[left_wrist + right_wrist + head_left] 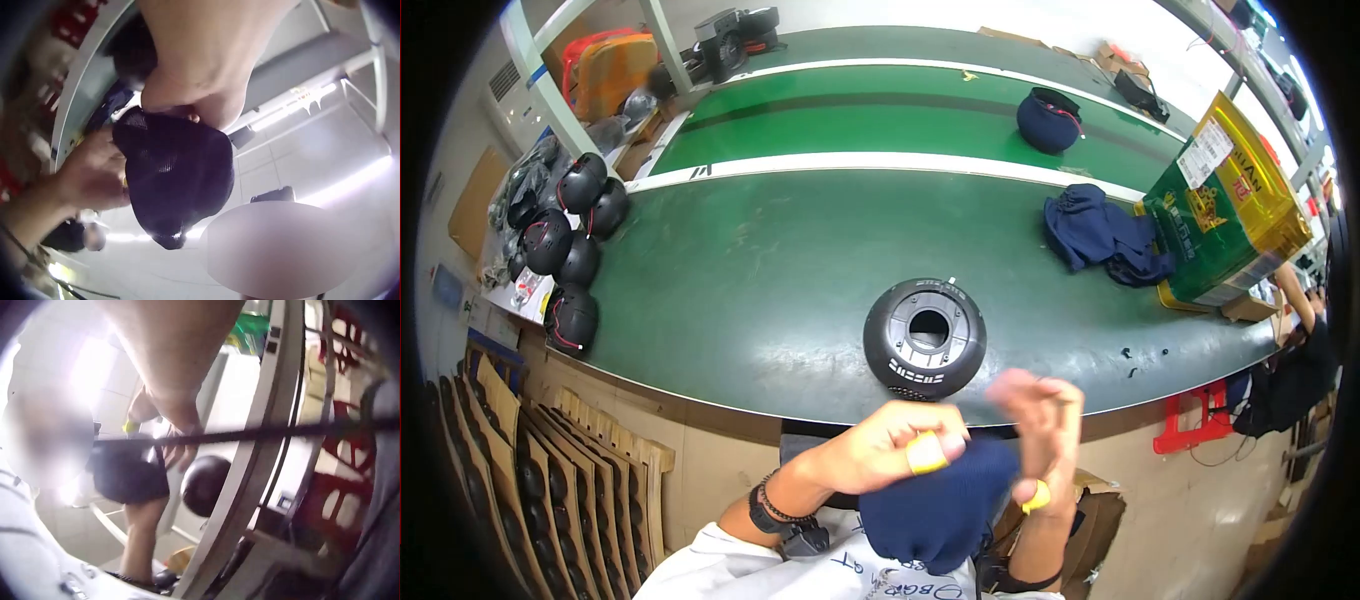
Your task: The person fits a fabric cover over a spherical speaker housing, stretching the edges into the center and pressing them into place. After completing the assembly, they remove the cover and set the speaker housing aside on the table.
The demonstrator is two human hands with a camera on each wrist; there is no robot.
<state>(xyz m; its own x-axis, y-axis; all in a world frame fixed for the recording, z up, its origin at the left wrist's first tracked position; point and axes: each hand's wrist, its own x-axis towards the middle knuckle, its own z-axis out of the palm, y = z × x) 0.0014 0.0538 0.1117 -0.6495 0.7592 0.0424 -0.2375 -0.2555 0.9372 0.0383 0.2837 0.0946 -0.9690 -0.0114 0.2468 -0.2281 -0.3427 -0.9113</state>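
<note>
In the head view my left hand (890,445) pinches the upper edge of a navy fabric cover (935,505), which hangs in front of my chest. Yellow tape wraps its thumb. Beside the cover's right edge is my right hand (1045,430), blurred, its fingers raised and apart and its taped thumb close to the fabric. The left wrist view shows the cover (178,175) bunched under the left hand, tapering at its lower end. A round black shell (925,340) with a central opening sits on the green table just beyond my hands.
More navy fabric (1105,235) lies beside a green-and-yellow tin (1225,210) at the right. A fabric-covered round piece (1048,120) stands on the far green strip. Several black shells (570,255) are piled at the left, above cardboard dividers (550,480). A red stool (1190,420) stands at right.
</note>
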